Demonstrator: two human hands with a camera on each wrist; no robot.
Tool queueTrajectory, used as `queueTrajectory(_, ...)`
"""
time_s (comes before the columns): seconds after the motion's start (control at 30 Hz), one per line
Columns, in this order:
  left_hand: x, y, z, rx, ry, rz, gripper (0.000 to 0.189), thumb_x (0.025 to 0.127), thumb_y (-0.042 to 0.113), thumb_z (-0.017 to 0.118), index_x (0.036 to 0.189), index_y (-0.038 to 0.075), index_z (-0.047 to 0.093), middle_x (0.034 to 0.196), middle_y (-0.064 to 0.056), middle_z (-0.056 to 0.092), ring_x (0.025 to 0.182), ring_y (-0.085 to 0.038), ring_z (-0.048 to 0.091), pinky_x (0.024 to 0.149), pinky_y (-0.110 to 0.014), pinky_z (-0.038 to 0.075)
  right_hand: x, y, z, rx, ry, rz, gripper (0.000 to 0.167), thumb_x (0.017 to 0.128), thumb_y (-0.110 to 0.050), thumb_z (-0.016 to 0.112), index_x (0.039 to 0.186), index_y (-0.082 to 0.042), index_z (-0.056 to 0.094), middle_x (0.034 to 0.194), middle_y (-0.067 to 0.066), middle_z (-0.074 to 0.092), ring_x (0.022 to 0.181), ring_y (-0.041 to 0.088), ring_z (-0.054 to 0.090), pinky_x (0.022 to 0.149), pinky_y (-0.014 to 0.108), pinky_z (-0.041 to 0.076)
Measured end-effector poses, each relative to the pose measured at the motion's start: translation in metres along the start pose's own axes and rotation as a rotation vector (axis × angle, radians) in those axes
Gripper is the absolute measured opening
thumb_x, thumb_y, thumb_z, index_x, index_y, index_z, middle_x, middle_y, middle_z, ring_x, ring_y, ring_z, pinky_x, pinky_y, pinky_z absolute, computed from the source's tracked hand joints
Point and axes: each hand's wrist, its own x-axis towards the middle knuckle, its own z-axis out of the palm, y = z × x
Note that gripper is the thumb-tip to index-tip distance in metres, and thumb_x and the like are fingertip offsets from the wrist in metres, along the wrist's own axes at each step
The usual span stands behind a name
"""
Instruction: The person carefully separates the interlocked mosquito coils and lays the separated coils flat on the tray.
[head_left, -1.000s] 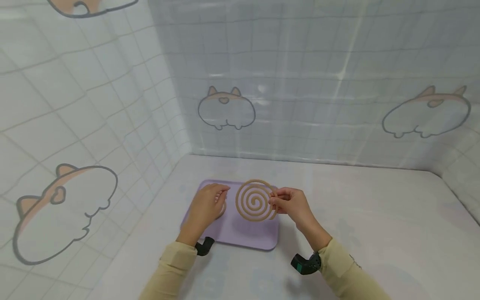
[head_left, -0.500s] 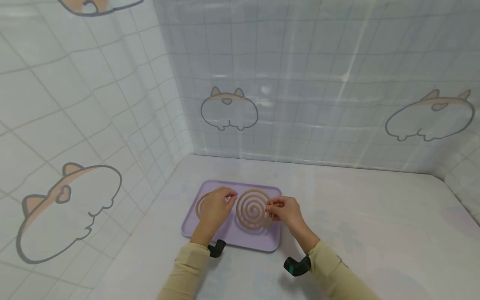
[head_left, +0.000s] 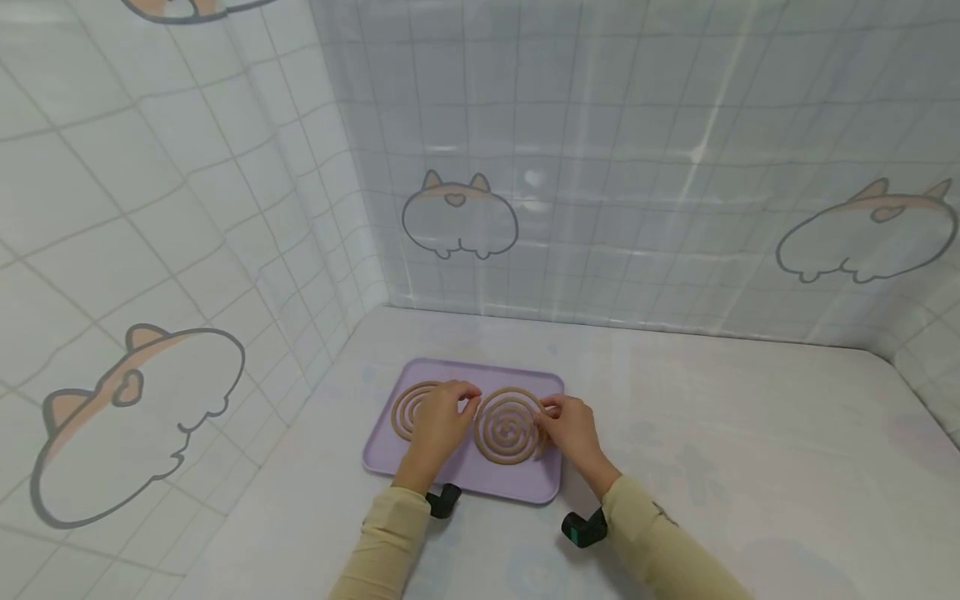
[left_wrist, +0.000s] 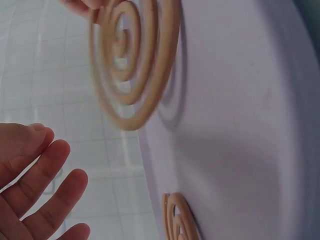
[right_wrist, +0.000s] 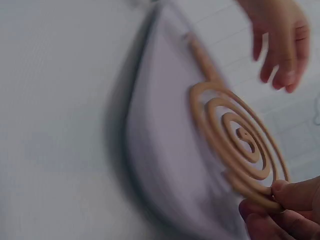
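Observation:
Near its outer end, a tan mosquito coil is pinched between the thumb and fingers of my right hand. The coil tilts close over the right half of a lilac tray, and its shadow falls on the tray. My left hand hovers over the middle of the tray, its fingertips near the coil's left edge in the head view. The left wrist view shows its fingers loosely bent, holding nothing. A second mosquito coil lies flat on the tray's left half, partly hidden behind my left hand.
The tray sits on a white tabletop. Behind stands a grid-patterned wall sheet with cartoon animal drawings, and a similar sheet rises on the left. Black cameras are strapped to both wrists.
The right hand has lowered the coil toward the tray. The left hand has moved right, uncovering more of the coil lying on the tray.

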Motion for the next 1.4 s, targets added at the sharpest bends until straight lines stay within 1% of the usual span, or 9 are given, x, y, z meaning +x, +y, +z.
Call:
queueTrajectory(0.1,-0.002,-0.001,0.003,0.015,0.007,0.001,0.005,0.081,0.013,0.070,0.085,0.016,0.070,0.083,0.002,0.067,0.078,-0.013,0.062,0.067,-0.032,0.050,0.001,0.005,0.003,-0.191,0.047,-0.106,0.017,0.080,-0.005,0.069,0.095,0.003,0.064,0.071,0.007,0.067,0.049,0.009,0.055,0.043,0.022,0.044)
queueTrajectory(0.2,-0.003,-0.002,0.005,0.022,0.006,0.006,0.004,0.081,0.014,0.070,0.085,0.015,0.071,0.082,0.002,0.067,0.077,-0.013,0.062,0.067,-0.032,0.050,0.004,0.006,0.007,-0.315,0.080,-0.149,0.011,0.082,-0.007,0.067,0.090,-0.001,0.064,0.067,0.003,0.064,0.049,0.009,0.053,0.042,0.022,0.042)
queueTrajectory(0.33,-0.004,-0.004,0.006,0.025,0.004,0.003,0.003,0.082,0.015,0.069,0.085,0.015,0.071,0.082,0.002,0.067,0.077,-0.014,0.062,0.066,-0.032,0.050,0.011,0.003,0.016,-0.460,0.104,-0.188,0.004,0.084,-0.009,0.065,0.081,-0.005,0.063,0.066,0.003,0.062,0.054,0.016,0.056,0.044,0.028,0.044)
queueTrajectory(0.43,-0.005,-0.004,0.006,0.021,0.003,-0.002,0.003,0.082,0.015,0.069,0.085,0.014,0.070,0.082,0.001,0.067,0.078,-0.014,0.062,0.067,-0.032,0.050,0.016,0.001,0.023,-0.583,0.120,-0.232,0.008,0.084,-0.010,0.065,0.076,-0.009,0.062,0.066,0.004,0.062,0.057,0.023,0.059,0.044,0.033,0.046)
queueTrajectory(0.6,-0.006,-0.003,0.007,0.016,0.006,-0.010,0.003,0.082,0.015,0.069,0.085,0.015,0.070,0.082,0.002,0.067,0.078,-0.014,0.062,0.067,-0.032,0.050,0.020,0.001,0.028,-0.723,0.150,-0.276,0.016,0.082,-0.012,0.066,0.068,-0.010,0.058,0.063,0.006,0.060,0.056,0.030,0.059,0.041,0.040,0.044)
queueTrajectory(0.73,-0.006,-0.003,0.008,0.017,0.017,-0.008,0.003,0.082,0.015,0.069,0.085,0.015,0.070,0.082,0.002,0.067,0.077,-0.013,0.062,0.067,-0.031,0.050,0.023,0.002,0.029,-0.782,0.117,-0.226,0.016,0.083,-0.013,0.066,0.068,-0.010,0.060,0.065,0.004,0.054,0.058,0.030,0.059,0.043,0.041,0.045)
queueTrajectory(0.87,-0.006,-0.002,0.008,0.017,0.024,-0.003,0.003,0.081,0.014,0.069,0.084,0.014,0.070,0.081,0.002,0.067,0.076,-0.013,0.061,0.066,-0.031,0.050,0.026,0.003,0.029,-0.783,0.070,-0.168,0.014,0.083,-0.014,0.066,0.070,-0.011,0.065,0.067,0.002,0.051,0.062,0.028,0.059,0.046,0.040,0.046)
queueTrajectory(1.13,-0.004,0.000,0.011,0.015,0.026,0.015,0.005,0.080,0.014,0.071,0.084,0.016,0.070,0.081,0.002,0.067,0.076,-0.013,0.062,0.065,-0.031,0.050,0.027,0.002,0.026,-0.799,0.058,-0.170,0.016,0.079,-0.015,0.071,0.065,-0.013,0.064,0.066,0.003,0.055,0.064,0.028,0.060,0.048,0.040,0.048)
queueTrajectory(1.4,-0.003,0.004,0.013,0.006,0.015,0.012,0.004,0.081,0.014,0.070,0.085,0.016,0.070,0.082,0.002,0.067,0.077,-0.013,0.061,0.066,-0.031,0.050,0.027,0.003,0.026,-0.851,0.029,-0.154,0.011,0.080,-0.017,0.071,0.072,-0.010,0.068,0.067,0.004,0.055,0.067,0.029,0.062,0.049,0.041,0.050)
